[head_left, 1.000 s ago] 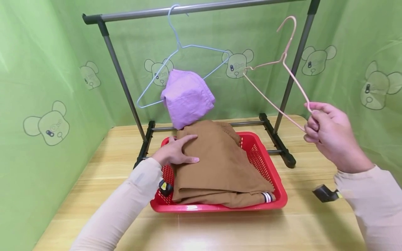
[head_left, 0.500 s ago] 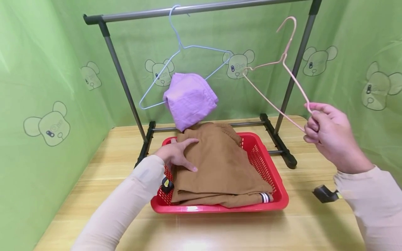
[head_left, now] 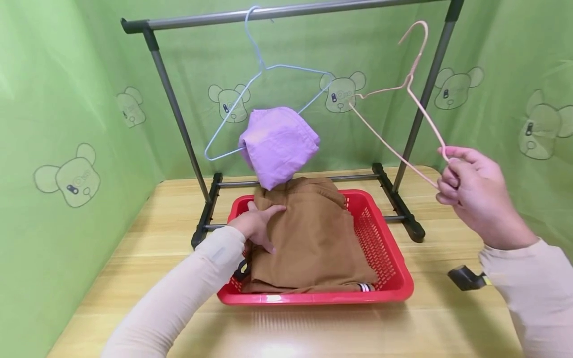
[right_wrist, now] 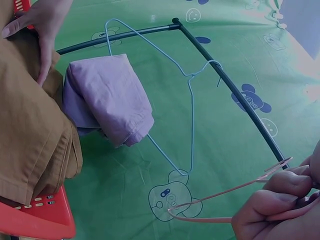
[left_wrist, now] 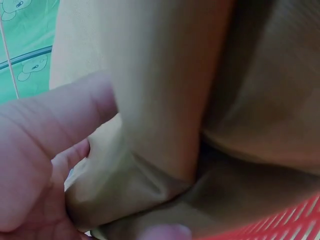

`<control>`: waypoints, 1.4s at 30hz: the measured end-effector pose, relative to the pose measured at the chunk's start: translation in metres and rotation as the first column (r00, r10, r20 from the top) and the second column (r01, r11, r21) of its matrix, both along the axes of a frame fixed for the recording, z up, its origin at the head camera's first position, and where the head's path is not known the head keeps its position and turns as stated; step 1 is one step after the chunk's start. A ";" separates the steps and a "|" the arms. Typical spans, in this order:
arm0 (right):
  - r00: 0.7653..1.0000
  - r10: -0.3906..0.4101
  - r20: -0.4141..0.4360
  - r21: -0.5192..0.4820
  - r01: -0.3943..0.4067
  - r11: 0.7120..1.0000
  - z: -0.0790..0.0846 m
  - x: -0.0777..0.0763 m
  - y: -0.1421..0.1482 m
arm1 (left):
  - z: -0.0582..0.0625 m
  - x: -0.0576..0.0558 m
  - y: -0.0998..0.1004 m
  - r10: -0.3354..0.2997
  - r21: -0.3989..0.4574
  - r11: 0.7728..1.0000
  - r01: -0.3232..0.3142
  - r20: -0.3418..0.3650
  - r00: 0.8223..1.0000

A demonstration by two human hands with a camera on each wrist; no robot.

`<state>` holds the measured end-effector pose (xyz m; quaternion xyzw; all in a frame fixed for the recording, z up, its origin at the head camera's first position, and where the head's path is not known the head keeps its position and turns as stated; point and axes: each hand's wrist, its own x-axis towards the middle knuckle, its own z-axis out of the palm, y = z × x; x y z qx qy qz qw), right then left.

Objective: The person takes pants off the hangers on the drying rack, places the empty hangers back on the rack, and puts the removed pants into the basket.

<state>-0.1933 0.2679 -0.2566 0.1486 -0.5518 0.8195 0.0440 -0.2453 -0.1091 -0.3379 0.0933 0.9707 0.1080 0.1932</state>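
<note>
Folded brown trousers lie in a red plastic basket, a small black-and-white striped tag showing at their front edge. At their left side, my left hand grips the cloth, thumb over the top and some fingers tucked out of sight. A fold of brown fabric fills most of the left wrist view beside the fingers. My right hand holds a pink wire hanger by its lower right corner, its hook upward, to the right of the basket.
Behind the basket stands a metal clothes rack with black feet. A blue hanger hangs from its rail, a folded purple garment draped over its lower bar. Green bear-print curtains surround the wooden table.
The left hand has shifted slightly right and down with its thumb drawn in, and the brown trousers' front edge has dropped back. The purple garment and blue hanger have swung slightly right.
</note>
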 end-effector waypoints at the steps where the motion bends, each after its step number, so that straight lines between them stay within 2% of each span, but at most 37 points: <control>1: 1.000 0.000 0.000 -0.001 0.000 1.000 0.000 0.000 0.000 | 0.000 0.000 0.000 0.000 0.005 1.000 0.000 0.002 1.000; 8: 1.000 0.003 0.006 -0.003 -0.003 1.000 0.000 0.000 0.000 | -0.003 0.000 0.002 0.050 0.037 0.998 -0.052 0.052 0.997; 12: 1.000 -0.004 0.010 0.001 0.003 1.000 0.000 0.000 -0.001 | -0.007 0.000 0.003 0.082 0.028 0.996 -0.085 0.080 0.993; 16: 1.000 -0.006 0.012 0.008 0.006 1.000 -0.001 0.000 0.000 | -0.014 -0.002 0.002 0.045 -0.022 0.999 -0.044 0.064 0.997; 21: 1.000 -0.006 0.019 0.008 0.006 1.000 -0.002 0.000 0.000 | -0.024 -0.003 -0.003 -0.014 -0.062 0.998 0.021 0.103 0.995; 25: 1.000 -0.007 0.015 0.010 0.006 1.000 -0.001 0.000 0.000 | -0.026 -0.005 -0.006 -0.050 -0.074 0.995 0.059 0.124 0.991; 31: 1.000 -0.010 0.011 0.005 0.010 1.000 0.001 -0.001 0.000 | -0.025 -0.010 -0.007 -0.055 -0.082 0.994 0.069 0.166 0.985; 35: 1.000 -0.008 0.019 0.009 0.008 1.000 0.001 -0.002 0.000 | -0.026 -0.014 -0.006 -0.057 -0.121 0.989 0.083 0.204 0.977; 38: 1.000 -0.008 0.026 0.012 0.008 1.000 0.000 -0.002 0.000 | -0.027 -0.016 -0.005 -0.072 -0.153 0.983 0.105 0.206 0.976; 42: 1.000 -0.005 0.028 0.013 0.005 1.000 -0.002 -0.003 0.000 | -0.031 -0.019 -0.004 -0.078 -0.140 0.984 0.111 0.221 0.972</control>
